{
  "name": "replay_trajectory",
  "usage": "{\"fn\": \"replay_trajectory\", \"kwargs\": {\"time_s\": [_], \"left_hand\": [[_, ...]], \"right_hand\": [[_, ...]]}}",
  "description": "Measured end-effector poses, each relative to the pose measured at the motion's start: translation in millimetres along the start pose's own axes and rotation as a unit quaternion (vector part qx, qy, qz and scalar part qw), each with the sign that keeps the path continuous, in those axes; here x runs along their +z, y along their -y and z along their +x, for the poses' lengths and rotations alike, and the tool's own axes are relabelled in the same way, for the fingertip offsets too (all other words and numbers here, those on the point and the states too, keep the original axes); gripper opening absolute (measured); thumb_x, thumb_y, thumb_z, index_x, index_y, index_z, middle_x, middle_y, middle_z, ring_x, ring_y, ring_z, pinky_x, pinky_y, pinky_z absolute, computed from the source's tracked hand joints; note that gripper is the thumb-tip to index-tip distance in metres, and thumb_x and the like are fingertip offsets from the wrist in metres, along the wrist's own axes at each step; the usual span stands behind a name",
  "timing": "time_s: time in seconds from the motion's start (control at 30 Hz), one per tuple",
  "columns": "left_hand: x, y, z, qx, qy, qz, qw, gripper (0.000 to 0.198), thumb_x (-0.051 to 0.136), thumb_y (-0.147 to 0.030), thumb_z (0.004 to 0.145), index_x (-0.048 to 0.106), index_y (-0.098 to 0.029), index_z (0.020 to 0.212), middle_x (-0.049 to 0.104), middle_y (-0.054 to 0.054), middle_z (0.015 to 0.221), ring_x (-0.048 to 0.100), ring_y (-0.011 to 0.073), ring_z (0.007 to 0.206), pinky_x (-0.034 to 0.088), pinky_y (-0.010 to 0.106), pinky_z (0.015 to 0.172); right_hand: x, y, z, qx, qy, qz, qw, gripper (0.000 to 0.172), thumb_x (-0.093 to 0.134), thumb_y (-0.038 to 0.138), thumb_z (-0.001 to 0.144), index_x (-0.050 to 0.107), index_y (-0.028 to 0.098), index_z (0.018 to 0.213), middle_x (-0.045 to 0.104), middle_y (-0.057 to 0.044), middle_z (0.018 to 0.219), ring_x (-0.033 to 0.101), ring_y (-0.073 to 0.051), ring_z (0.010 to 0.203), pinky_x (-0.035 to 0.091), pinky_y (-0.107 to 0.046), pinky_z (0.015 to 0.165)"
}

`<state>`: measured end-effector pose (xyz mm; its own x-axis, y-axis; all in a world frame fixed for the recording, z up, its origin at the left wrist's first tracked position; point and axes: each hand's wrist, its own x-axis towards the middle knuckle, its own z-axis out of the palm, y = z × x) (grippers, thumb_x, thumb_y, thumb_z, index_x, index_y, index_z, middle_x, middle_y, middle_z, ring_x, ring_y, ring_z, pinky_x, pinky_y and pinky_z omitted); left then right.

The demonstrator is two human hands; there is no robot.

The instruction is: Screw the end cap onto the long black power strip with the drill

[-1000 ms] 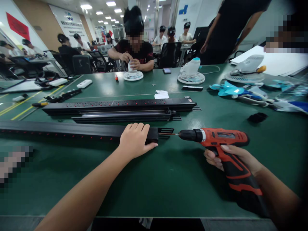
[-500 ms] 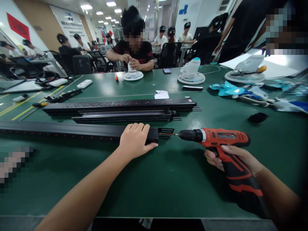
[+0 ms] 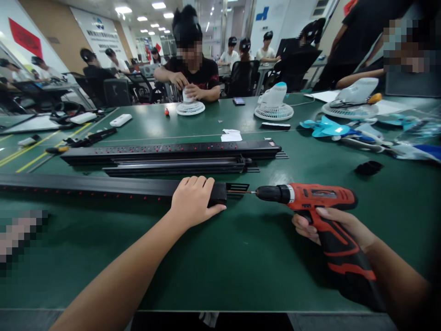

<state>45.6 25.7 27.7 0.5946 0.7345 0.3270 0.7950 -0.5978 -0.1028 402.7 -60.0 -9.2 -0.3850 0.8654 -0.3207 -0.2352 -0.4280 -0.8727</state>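
Observation:
My left hand [image 3: 193, 202] is wrapped over the right end of a long black power strip [image 3: 103, 185] with red dots along its near side. A slotted metal bracket [image 3: 238, 187] sticks out of that end. In my right hand [image 3: 339, 225] is a red and black cordless drill [image 3: 320, 196], gripped by its handle with fingers near the trigger. The drill's long thin bit [image 3: 246, 192] points left and reaches the strip's end beside the bracket. Where the tip sits is hidden.
Behind lie another black power strip [image 3: 172, 149] and a dark rail [image 3: 179, 166]. Farther back are a white fan part [image 3: 274, 105], blue fan blades [image 3: 327, 127] and a black bundle [image 3: 368, 168]. Across the table a person [image 3: 193, 69] handles a white fan part [image 3: 190, 107].
My hands, the drill and the strip hold almost the same position. At the far right, a person's arm and a dark panel now show, and the white sheets there appear smaller.

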Motion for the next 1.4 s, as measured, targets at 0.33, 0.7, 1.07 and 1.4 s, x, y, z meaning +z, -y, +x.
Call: {"fn": "replay_trajectory", "kwargs": {"time_s": [0.33, 0.7, 1.07, 1.4], "left_hand": [[-1.5, -0.5, 0.3, 0.001, -0.002, -0.007, 1.000, 0.059, 0.056, -0.069, 0.083, 0.057, -0.019, 0.114, 0.064, 0.011, 0.101, 0.060, 0.0296, 0.096, 0.042, 0.043, 0.088], [-2.4, -0.7, 0.6, -0.001, 0.009, -0.008, 1.000, 0.060, 0.055, -0.069, 0.084, 0.058, -0.017, 0.115, 0.064, 0.012, 0.102, 0.060, 0.0303, 0.097, 0.041, 0.044, 0.089], [-1.6, -0.5, 0.3, -0.001, 0.012, -0.004, 1.000, 0.063, 0.055, -0.069, 0.084, 0.057, -0.016, 0.116, 0.064, 0.012, 0.102, 0.059, 0.0302, 0.097, 0.040, 0.043, 0.089], [-1.3, -0.1, 0.1, -0.002, 0.013, 0.000, 1.000, 0.063, 0.054, -0.071, 0.083, 0.056, -0.017, 0.116, 0.064, 0.011, 0.102, 0.059, 0.0295, 0.097, 0.041, 0.043, 0.089]], "right_hand": [[3.8, 2.3, -1.4, 0.012, 0.014, 0.052, 0.998, 0.035, 0.065, 0.047, 0.080, 0.073, 0.013, 0.082, 0.052, -0.005, 0.073, 0.040, -0.013, 0.059, 0.041, -0.024, 0.050], [0.5, 0.8, -0.4, 0.023, 0.012, 0.084, 0.996, 0.029, 0.068, 0.042, 0.079, 0.072, 0.015, 0.086, 0.055, -0.006, 0.078, 0.043, -0.013, 0.061, 0.045, -0.024, 0.052], [2.1, 1.3, 0.4, 0.025, 0.010, 0.077, 0.997, 0.030, 0.068, 0.044, 0.079, 0.071, 0.014, 0.082, 0.054, -0.006, 0.075, 0.043, -0.013, 0.060, 0.045, -0.023, 0.050], [8.3, 4.8, -0.8, 0.024, -0.001, 0.092, 0.996, 0.026, 0.072, 0.040, 0.076, 0.074, 0.015, 0.082, 0.058, -0.007, 0.076, 0.044, -0.014, 0.059, 0.046, -0.022, 0.048]]}}
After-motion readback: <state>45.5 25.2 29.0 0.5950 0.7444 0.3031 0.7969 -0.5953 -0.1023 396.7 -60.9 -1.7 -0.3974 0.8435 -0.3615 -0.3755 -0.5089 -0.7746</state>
